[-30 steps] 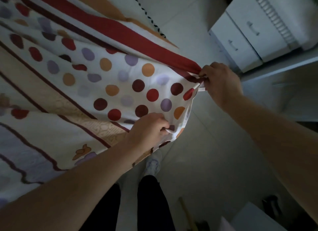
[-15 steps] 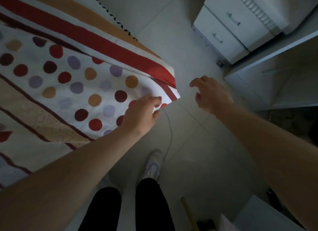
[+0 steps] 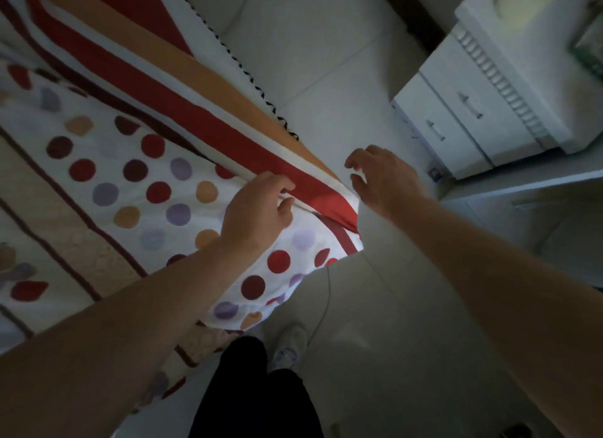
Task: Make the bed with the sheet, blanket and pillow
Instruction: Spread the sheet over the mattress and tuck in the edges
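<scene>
Head view: two bare hands at the corner of a dotted, red-striped bedcover (image 3: 156, 189) hanging off the bed's edge above the floor (image 3: 375, 323).

The left hand (image 3: 257, 209) rests on the cover, fingers bent over a red stripe; whether it pinches a fold, I cannot tell. The right hand (image 3: 381, 179) hovers just beside the corner, fingers loosely spread, holding nothing. With no sure grip, the overhanging corner could likely slide floorward or lie crooked.
</scene>
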The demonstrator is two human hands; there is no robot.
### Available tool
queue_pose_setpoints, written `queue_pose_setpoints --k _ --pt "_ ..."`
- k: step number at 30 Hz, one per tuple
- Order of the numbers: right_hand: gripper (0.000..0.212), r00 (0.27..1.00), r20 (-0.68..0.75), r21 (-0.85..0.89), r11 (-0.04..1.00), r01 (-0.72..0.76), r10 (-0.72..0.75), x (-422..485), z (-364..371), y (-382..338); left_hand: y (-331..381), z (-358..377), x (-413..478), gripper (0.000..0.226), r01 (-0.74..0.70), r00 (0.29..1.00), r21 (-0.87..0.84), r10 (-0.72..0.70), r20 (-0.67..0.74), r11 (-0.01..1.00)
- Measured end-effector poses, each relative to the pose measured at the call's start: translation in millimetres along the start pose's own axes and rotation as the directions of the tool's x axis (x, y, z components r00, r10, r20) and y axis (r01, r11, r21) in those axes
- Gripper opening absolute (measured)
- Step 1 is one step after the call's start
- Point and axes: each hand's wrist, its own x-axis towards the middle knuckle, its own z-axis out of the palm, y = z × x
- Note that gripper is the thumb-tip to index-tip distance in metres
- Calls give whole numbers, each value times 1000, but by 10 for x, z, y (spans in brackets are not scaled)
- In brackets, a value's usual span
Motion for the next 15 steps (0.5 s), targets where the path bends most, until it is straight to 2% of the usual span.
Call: queue_pose_setpoints --k 10,15 --pt "22 990 58 -13 991 132 -132 1292 -370 -941 -816 -740 619 20 174 971 -117 -191 -147 978" --pt "21 966 74 -47 967 251 -247 1763 -530 -1318 -1051 -936 792 18 222 939 -192 -262 -221 956"
